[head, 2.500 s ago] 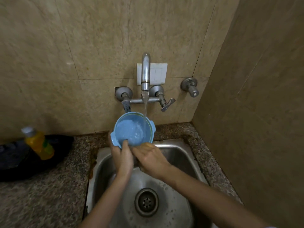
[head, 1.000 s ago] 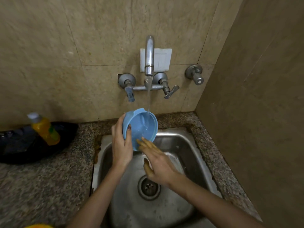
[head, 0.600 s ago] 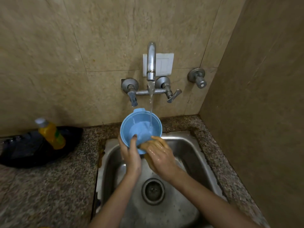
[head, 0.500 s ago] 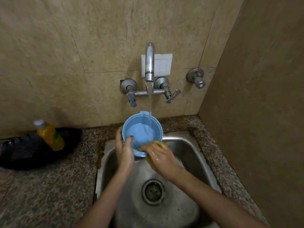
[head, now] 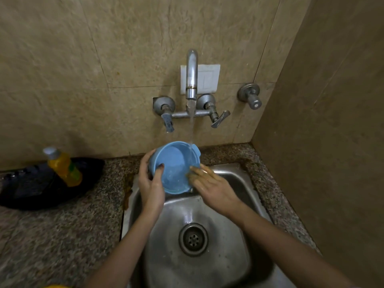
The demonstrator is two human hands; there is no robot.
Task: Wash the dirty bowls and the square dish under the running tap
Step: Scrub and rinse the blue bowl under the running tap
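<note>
Left hand (head: 151, 185) grips the round blue plastic bowl (head: 173, 165) by its left rim; right hand (head: 215, 187), fingers straight, touches the right rim under the stream (head: 191, 129).

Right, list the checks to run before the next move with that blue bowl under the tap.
1. Water running: the stream from the tap falls into the blue bowl. Ok.
2. Hold: the left hand grips the bowl's left rim, thumb inside. Ok.
3. Support: the right hand touches the right rim with straight fingers. Ok.
4. Bowl clean: inside wet with no obvious residue, outside hidden. Cannot tell.
5. Drain in the sink free of debris. Ok.
6. Other dishes to wash: none in view. Cannot tell.
</note>
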